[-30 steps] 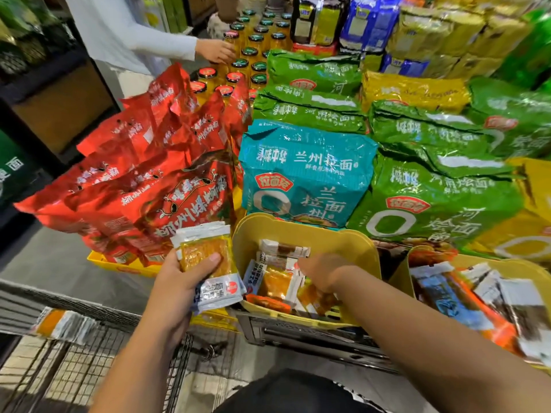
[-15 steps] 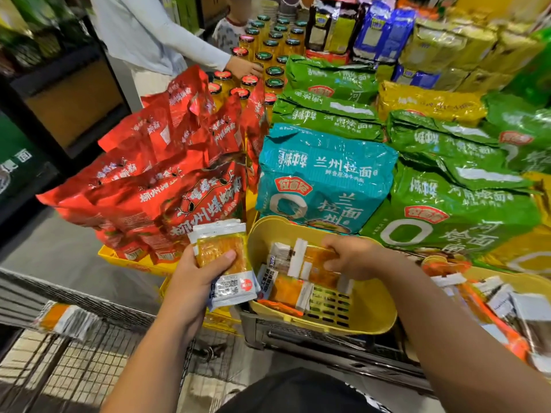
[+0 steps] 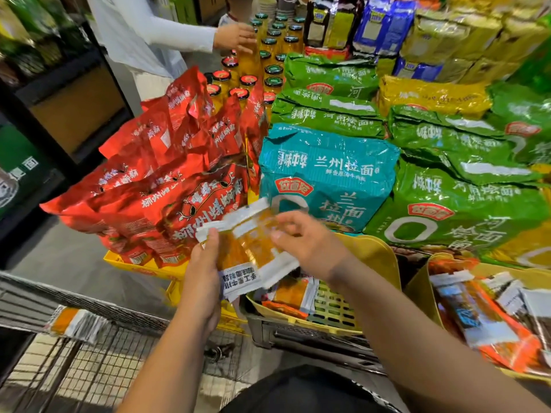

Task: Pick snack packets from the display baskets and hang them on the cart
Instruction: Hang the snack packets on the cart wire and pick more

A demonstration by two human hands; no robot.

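My left hand (image 3: 201, 272) grips a stack of orange snack packets (image 3: 235, 251) with white ends, held above the near edge of a yellow display basket (image 3: 378, 257). My right hand (image 3: 301, 242) holds another orange packet (image 3: 265, 234) by its side and lays it against that stack. Several more orange packets (image 3: 293, 295) lie in the basket below. The wire cart (image 3: 89, 362) stands at lower left, and one orange packet (image 3: 76, 321) hangs on its rim.
A second yellow basket (image 3: 423, 281) at right holds orange and blue packets. Big red, teal and green noodle bags fill the display behind. Jars (image 3: 268, 61) stand at the back, where another person's hand (image 3: 235, 37) reaches. Grey floor lies at left.
My right hand lifted a packet out of the yellow basket and brought it left to the stack. My left hand raised its stack a little.
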